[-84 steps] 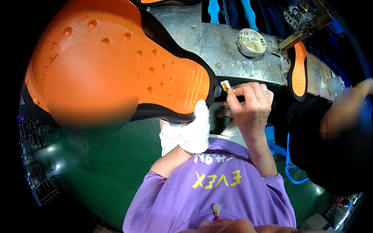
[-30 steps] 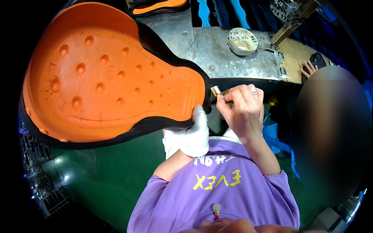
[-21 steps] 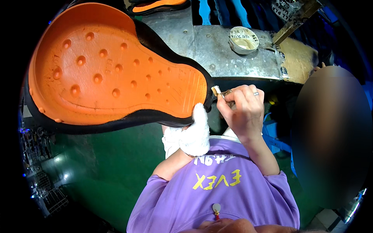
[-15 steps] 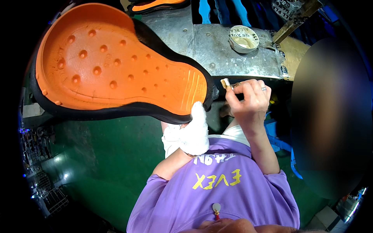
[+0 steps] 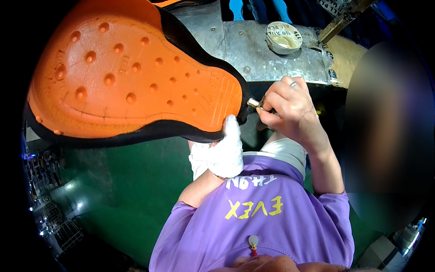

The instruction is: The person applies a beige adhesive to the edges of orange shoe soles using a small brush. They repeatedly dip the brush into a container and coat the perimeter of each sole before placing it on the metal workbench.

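A large seat, like one from a motorcycle, is tilted up on the left. Its orange underside with round dimples faces me, and a black cover wraps its edge. My left hand, in a white glove, grips the narrow end, thumb on the orange face and fingers hidden beneath. Bare and wearing a ring, my right hand pinches a small brush-like tool with a pale tip; its exact kind is hard to make out. That tip is at or very near the black edge of the narrow end.
A round bowl of cream-coloured paste stands on the metal-topped bench. Behind it hang blue strips, and a wooden post slants at the right. Another orange-and-black piece lies at the top. Below is green floor.
My right hand has moved left, bringing the small tool from beside the seat to its narrow end. The seat's wide end has come slightly closer and tilted, while my left hand keeps its hold.
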A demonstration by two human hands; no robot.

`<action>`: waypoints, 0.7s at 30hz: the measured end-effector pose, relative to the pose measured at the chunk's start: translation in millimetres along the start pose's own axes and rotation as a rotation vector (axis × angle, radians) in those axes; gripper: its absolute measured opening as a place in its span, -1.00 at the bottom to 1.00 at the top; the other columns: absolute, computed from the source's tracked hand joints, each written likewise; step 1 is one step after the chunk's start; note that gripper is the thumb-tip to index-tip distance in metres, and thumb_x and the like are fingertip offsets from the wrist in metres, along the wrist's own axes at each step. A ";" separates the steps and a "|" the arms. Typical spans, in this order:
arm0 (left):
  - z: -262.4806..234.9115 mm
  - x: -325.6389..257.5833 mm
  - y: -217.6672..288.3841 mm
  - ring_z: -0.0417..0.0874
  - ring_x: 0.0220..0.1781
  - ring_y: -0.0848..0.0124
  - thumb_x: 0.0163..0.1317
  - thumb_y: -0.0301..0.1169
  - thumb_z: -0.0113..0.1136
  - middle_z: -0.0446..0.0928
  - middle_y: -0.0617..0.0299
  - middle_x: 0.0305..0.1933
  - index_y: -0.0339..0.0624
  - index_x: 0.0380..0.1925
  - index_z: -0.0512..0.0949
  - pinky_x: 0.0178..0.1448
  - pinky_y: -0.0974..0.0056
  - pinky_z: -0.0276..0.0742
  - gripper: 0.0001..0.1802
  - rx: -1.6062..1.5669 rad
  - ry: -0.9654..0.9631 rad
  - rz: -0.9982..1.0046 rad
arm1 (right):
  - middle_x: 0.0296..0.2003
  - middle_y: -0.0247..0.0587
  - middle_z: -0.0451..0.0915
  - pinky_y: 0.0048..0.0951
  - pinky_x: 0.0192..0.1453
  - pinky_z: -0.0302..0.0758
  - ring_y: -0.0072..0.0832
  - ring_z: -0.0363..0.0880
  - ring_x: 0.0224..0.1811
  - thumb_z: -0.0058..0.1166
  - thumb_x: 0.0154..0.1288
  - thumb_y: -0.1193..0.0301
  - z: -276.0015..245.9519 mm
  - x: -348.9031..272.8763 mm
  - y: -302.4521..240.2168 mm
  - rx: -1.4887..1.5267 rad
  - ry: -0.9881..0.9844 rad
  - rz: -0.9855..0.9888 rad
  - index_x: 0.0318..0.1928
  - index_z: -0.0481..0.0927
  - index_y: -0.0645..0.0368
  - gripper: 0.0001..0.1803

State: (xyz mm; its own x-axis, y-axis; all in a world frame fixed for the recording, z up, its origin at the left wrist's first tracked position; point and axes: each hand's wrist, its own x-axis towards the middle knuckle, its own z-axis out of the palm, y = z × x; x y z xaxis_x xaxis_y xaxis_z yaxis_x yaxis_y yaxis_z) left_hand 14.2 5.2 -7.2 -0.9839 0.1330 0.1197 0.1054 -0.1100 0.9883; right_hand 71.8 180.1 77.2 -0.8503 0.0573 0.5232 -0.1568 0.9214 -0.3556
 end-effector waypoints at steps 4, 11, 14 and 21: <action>-45.7 16.2 -29.6 0.69 0.03 0.36 0.43 -0.56 0.13 0.65 0.10 0.11 -0.32 0.18 0.50 0.14 0.31 0.57 -0.66 -0.371 -0.322 -0.392 | -0.48 -0.29 0.46 -0.30 -0.04 0.36 -0.33 0.51 -0.30 0.37 -0.10 0.47 -16.7 -0.9 2.4 -0.007 -0.140 -0.064 -0.54 0.53 0.11 -0.79; -18.0 4.4 -4.5 0.72 0.01 0.35 0.43 -0.56 0.15 0.65 0.12 0.12 -0.31 0.18 0.52 0.12 0.28 0.63 -0.66 -0.100 -0.209 -0.144 | -0.46 -0.37 0.48 -0.31 -0.03 0.35 -0.37 0.50 -0.33 0.40 -0.11 0.46 -19.1 -6.8 3.9 -0.018 -0.016 0.022 -0.54 0.52 0.06 -0.77; -16.2 7.0 -3.9 0.71 -0.07 0.37 0.37 -0.59 0.20 0.66 0.12 0.02 -0.32 0.10 0.53 0.03 0.30 0.62 -0.69 -0.104 -0.176 -0.038 | -0.47 -0.37 0.49 -0.31 -0.06 0.35 -0.39 0.51 -0.35 0.40 -0.10 0.45 -5.9 -10.0 0.3 -0.041 0.008 0.005 -0.55 0.53 0.06 -0.77; 12.6 0.3 30.5 0.68 -0.26 0.40 0.33 -0.63 0.22 0.67 0.08 -0.13 -0.32 0.00 0.50 -0.18 0.34 0.60 -0.74 -0.021 -0.007 -0.076 | -0.47 -0.38 0.49 -0.30 -0.08 0.36 -0.40 0.51 -0.35 0.42 -0.08 0.43 11.9 -15.7 -5.3 -0.253 0.190 0.132 -0.56 0.54 0.04 -0.77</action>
State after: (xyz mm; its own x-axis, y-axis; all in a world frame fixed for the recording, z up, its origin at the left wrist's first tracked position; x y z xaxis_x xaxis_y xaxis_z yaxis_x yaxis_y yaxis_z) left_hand 18.9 14.3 24.2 -0.9879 0.1484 0.0450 0.0272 -0.1203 0.9924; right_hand 79.9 169.7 61.6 -0.7422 0.2308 0.6291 0.0980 0.9661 -0.2388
